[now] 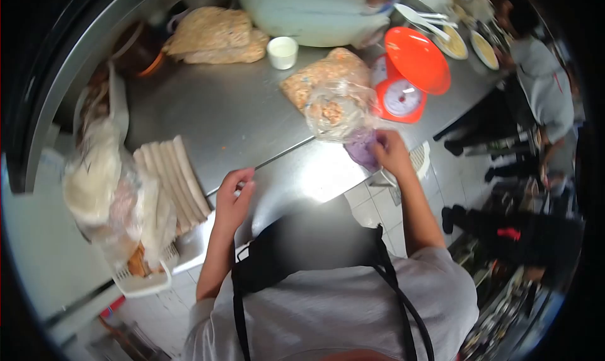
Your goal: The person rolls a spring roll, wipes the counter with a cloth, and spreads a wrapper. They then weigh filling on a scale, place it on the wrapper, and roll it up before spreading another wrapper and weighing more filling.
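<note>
My right hand (392,154) is at the front edge of the steel table, its fingers closed on a purple cloth (361,149). Just beyond the cloth lies an opened clear plastic bag (339,114) with some orange-and-white chopped food inside. Touching it is a fuller bag of the same chopped food (302,84). A red kitchen scale (402,101) with a tilted red pan stands right of these bags. Over the table's front edge, my left hand (233,200) has loosely bent fingers, thumb apart, and nothing visible in it. Nearest to it is a row of long pale rolls (173,181).
A large bag of chopped food (211,34), a small white cup (282,52) and a big pale tub (309,14) stand at the back. On the left, a white basket (144,282) holds plastic-wrapped items. Bowls (484,50) and a co-worker (542,84) are at the right.
</note>
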Demonstrator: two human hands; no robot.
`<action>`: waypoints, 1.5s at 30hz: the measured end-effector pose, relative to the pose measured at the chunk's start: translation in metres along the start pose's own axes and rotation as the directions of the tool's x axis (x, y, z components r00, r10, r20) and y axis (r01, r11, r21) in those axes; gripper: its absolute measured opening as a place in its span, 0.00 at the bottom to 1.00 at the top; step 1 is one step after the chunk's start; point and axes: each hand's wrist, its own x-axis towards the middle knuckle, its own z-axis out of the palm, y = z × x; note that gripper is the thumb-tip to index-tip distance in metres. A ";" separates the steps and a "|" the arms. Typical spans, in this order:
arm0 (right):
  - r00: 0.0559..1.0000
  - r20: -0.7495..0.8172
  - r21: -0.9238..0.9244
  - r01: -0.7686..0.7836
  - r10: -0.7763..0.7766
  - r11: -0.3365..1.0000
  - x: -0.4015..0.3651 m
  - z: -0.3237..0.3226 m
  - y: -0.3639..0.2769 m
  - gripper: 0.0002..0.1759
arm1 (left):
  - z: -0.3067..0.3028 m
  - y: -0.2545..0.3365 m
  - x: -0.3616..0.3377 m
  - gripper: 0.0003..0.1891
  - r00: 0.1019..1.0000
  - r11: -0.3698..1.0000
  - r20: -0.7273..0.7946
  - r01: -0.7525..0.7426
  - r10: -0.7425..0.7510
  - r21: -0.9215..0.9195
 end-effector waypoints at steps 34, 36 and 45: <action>0.655 0.392 0.565 0.383 -0.646 0.731 0.107 0.209 -0.196 0.17 | -0.067 -0.114 -0.149 0.03 0.483 0.958 -0.875 0.246 0.011 0.148; 0.680 0.215 0.614 0.464 -0.701 0.638 0.161 0.248 -0.245 0.18 | -0.066 -0.110 -0.145 0.04 0.491 0.921 -0.869 0.312 0.055 0.235; 0.162 0.477 0.055 0.976 -0.864 0.213 0.176 0.452 -0.352 0.25 | -0.068 -0.097 -0.143 0.11 0.539 0.813 -0.842 0.487 0.007 0.319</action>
